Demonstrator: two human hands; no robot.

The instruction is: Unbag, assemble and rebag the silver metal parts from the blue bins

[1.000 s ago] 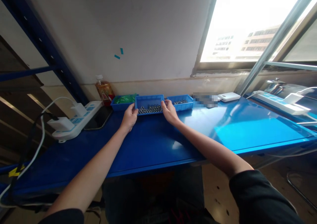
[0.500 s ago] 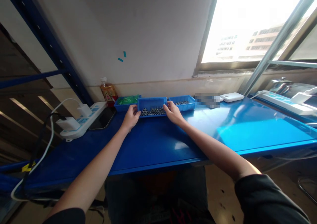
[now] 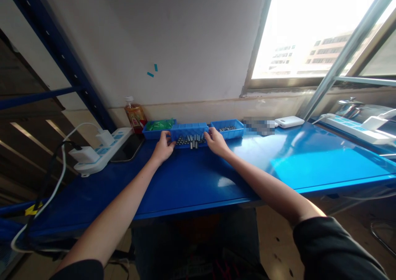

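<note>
Gripped from both sides, a blue plastic bin is tipped steeply forward, its ribbed back or underside showing. My left hand is closed on its left end, my right hand on its right end. Short metal cylinders, perhaps sleeves or nuts, lie at its lower front edge, several of them tumbling out toward the tabletop. Beside my left hand stands a blue bin with green contents. Next to my right hand is another blue bin with small metal parts inside.
The blue table has its edge near my body. To the left are a power strip, a dark phone-like slab and a drink bottle. A white box and another power strip are at the right.
The middle bin has tipped further forward, so its inside no longer shows. Metal pieces now spill over its front edge. Both hands stay in nearly the same place.
</note>
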